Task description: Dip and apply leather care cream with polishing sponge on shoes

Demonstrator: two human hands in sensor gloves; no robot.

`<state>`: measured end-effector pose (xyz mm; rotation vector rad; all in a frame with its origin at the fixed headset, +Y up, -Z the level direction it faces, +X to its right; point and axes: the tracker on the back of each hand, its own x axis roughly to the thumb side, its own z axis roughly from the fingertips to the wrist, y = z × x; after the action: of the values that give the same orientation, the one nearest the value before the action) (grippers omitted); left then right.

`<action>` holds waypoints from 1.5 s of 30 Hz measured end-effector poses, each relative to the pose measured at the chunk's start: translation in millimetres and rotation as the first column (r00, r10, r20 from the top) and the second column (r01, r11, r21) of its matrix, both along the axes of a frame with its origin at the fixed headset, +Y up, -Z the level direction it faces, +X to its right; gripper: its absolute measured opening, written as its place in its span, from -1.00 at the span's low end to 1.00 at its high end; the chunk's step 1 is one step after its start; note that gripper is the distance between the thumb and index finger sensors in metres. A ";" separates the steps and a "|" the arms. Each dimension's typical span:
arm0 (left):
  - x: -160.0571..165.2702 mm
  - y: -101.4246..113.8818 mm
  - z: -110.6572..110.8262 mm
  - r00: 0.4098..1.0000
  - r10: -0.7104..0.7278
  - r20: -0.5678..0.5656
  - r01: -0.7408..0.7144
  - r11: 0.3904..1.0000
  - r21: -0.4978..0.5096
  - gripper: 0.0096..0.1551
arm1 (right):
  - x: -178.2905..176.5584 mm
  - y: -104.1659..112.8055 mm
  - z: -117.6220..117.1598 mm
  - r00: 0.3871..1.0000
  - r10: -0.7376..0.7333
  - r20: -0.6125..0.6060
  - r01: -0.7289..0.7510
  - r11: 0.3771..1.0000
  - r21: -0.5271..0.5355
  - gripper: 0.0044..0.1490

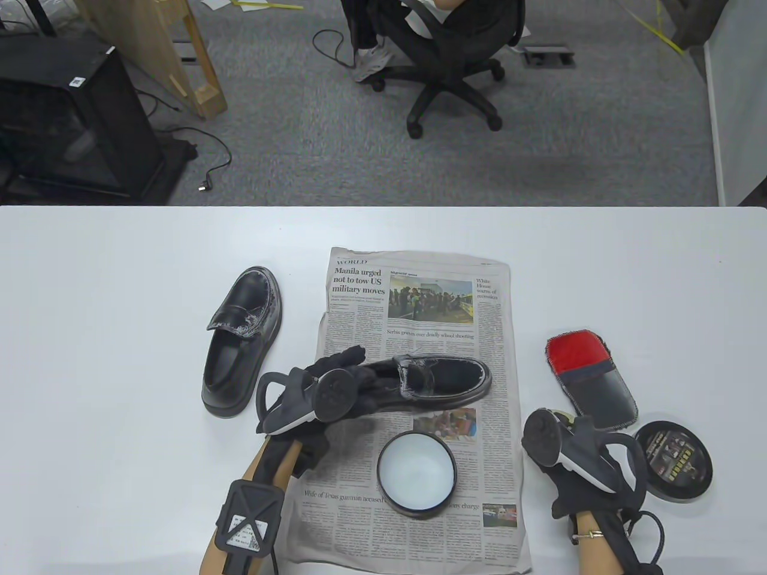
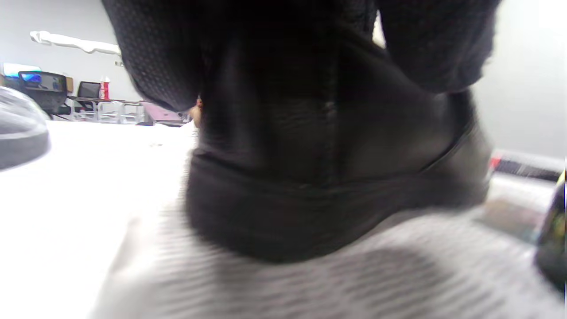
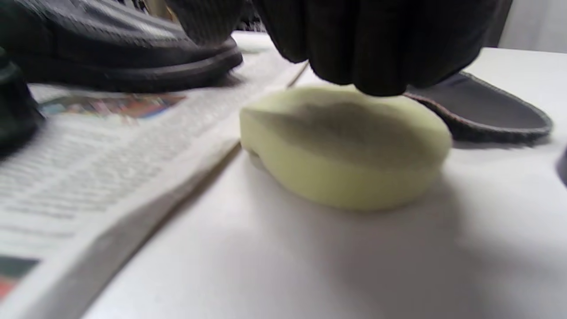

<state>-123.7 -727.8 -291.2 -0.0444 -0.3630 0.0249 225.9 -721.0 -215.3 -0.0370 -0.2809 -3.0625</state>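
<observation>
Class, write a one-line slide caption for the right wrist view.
Gloved right hand touches a pale yellow oval polishing sponge lying on the white table beside the newspaper.

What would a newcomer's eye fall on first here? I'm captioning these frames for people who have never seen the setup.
First, the spread newspaper in the middle of the white table, with a black shoe lying on it, gripped at the heel by the left hand. In front of that sits the open cream tin. A second shoe streaked with white cream lies to the paper's left, and on the right the right hand touches a pale yellow sponge.
</observation>
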 end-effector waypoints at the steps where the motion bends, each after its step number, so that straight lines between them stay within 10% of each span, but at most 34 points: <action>1: -1.6 -0.9 -1.5 0.994 -0.100 -0.036 0.099 0.995 -0.029 -0.25 | -1.7 2.6 1.8 0.999 -0.030 -0.025 0.031 0.999 0.025 -0.18; 4: -3.2 -5.7 -2.7 0.988 -0.147 -0.044 0.144 0.987 -0.066 -0.32 | -6.6 8.5 6.1 0.995 -0.064 -0.074 0.069 0.995 0.072 -0.16; 13: -32.4 25.1 23.7 0.987 0.075 -0.143 -0.035 0.964 0.263 -0.59 | -8.6 12.2 10.0 0.990 -0.087 -0.110 0.103 0.983 0.151 -0.18; 21: -138.3 74.4 64.7 0.835 0.237 -0.497 0.026 0.885 0.465 -0.59 | -16.3 8.5 10.0 0.991 -0.051 -0.124 0.069 0.986 0.150 -0.19; 32: -223.5 20.6 53.6 0.530 0.208 -0.822 0.082 0.952 0.293 -0.59 | -11.7 7.9 8.9 0.995 -0.043 -0.095 0.058 0.986 0.155 -0.19; 45: -218.2 -0.9 42.6 0.550 0.150 -0.822 0.019 0.981 0.192 -0.55 | -11.3 6.6 8.6 0.996 -0.021 -0.090 0.033 0.990 0.137 -0.20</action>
<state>-341.9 -728.7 -248.6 0.1651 0.6211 0.0858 214.7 -714.4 -206.7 -0.1697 -0.0636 -3.0876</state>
